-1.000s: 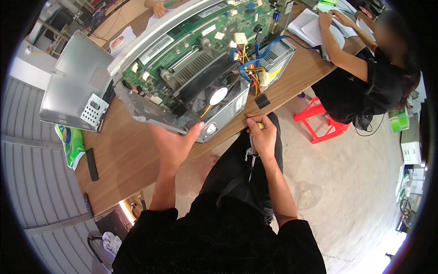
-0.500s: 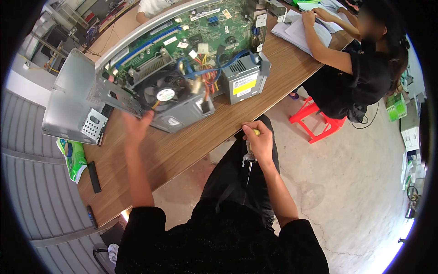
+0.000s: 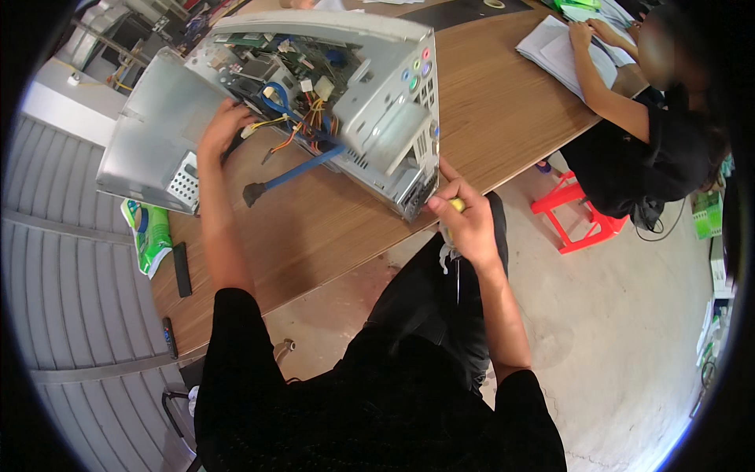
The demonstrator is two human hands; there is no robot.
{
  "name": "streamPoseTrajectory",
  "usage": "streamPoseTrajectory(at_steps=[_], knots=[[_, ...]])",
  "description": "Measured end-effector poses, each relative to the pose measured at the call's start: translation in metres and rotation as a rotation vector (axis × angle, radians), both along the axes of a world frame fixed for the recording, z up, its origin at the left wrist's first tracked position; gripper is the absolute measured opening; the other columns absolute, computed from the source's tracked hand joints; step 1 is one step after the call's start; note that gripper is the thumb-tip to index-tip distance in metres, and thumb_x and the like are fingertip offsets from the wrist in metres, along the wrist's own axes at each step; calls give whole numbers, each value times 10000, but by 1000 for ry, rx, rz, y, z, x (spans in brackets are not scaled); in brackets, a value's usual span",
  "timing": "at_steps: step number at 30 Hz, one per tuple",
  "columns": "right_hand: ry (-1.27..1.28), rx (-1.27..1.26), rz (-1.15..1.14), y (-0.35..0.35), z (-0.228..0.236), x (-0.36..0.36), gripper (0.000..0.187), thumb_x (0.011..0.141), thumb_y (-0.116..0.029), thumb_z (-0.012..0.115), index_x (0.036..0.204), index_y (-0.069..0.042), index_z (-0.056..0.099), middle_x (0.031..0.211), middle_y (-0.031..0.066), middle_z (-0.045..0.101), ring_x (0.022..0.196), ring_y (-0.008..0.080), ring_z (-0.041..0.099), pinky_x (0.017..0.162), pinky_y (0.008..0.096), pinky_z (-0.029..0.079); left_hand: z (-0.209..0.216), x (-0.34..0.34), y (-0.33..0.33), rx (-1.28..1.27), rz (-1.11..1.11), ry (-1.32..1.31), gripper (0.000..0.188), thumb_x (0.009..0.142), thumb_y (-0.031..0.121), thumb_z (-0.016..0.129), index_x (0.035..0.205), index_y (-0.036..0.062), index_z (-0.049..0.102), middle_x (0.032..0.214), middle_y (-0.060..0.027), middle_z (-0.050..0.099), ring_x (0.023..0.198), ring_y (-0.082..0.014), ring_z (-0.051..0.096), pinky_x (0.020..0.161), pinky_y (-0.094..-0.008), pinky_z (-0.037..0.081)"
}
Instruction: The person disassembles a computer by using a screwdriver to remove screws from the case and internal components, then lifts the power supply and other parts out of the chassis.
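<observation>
An open computer case [image 3: 393, 118] stands tilted on the wooden table, its port panel toward my right side. Inside, a green circuit board and bundles of coloured wires show; a flat blue cable [image 3: 303, 167] with a black plug hangs out of it. My left hand [image 3: 223, 130] is closed at the case's far left edge, its fingertips partly hidden. In my right hand [image 3: 469, 228] is a screwdriver [image 3: 457, 205] with a yellow handle, its shaft pointing down. The fingers of that hand also touch the case's near right corner. Some pale, crumpled material hangs beside the handle.
A bare metal cover [image 3: 149, 130] leans left of the case. A green packet [image 3: 148, 236], a black bar [image 3: 182, 269] and a remote control [image 3: 169, 338] lie along the table's left end. At right, a person in black works over papers [image 3: 550, 55] near a red stool [image 3: 578, 212].
The case has turned, bringing its port panel round to the near right; the fan is now out of sight. My left hand moved farther away, and my right hand, with the screwdriver, reached the case corner.
</observation>
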State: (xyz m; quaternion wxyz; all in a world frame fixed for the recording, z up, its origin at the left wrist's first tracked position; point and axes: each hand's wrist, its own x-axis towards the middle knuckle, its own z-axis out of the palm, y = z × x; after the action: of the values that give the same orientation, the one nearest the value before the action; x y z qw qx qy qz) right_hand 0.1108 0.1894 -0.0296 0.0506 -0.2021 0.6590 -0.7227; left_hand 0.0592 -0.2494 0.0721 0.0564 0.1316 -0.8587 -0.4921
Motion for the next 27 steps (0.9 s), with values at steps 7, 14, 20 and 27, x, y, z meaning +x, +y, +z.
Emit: streamPoseTrajectory(at_steps=[7, 14, 20, 27], knots=[[144, 164, -58, -29, 2, 34, 150, 817, -59, 736, 815, 22, 609, 1297, 218, 589, 1149, 314, 614, 918, 356, 479, -22, -29, -51, -152, -22, 31, 354, 890, 85, 584, 1232, -4, 555, 1020, -152, 686, 987, -191, 657, 842, -350, 526], [107, 141, -24, -36, 2, 41, 150, 805, -52, 739, 821, 20, 608, 1281, 212, 606, 1034, 307, 658, 851, 350, 504, -26, -33, -46, -78, -10, 101, 352, 899, 95, 583, 1238, 4, 554, 1045, -142, 676, 999, -194, 648, 850, -349, 521], [133, 130, -20, -37, -12, 35, 153, 820, -55, 730, 820, 29, 602, 1230, 204, 641, 1019, 308, 666, 863, 348, 502, -33, -34, -48, -20, 19, 146, 351, 906, 103, 582, 1243, 11, 553, 1067, -133, 667, 1009, -196, 641, 857, -347, 517], [-69, 65, 45, -37, -27, 29, 158, 856, -75, 713, 833, 35, 602, 1202, 207, 657, 1031, 254, 662, 871, 334, 490, -43, -28, -44, 91, 67, 210, 349, 915, 113, 580, 1249, 19, 553, 1093, -123, 657, 1022, -199, 632, 865, -346, 513]])
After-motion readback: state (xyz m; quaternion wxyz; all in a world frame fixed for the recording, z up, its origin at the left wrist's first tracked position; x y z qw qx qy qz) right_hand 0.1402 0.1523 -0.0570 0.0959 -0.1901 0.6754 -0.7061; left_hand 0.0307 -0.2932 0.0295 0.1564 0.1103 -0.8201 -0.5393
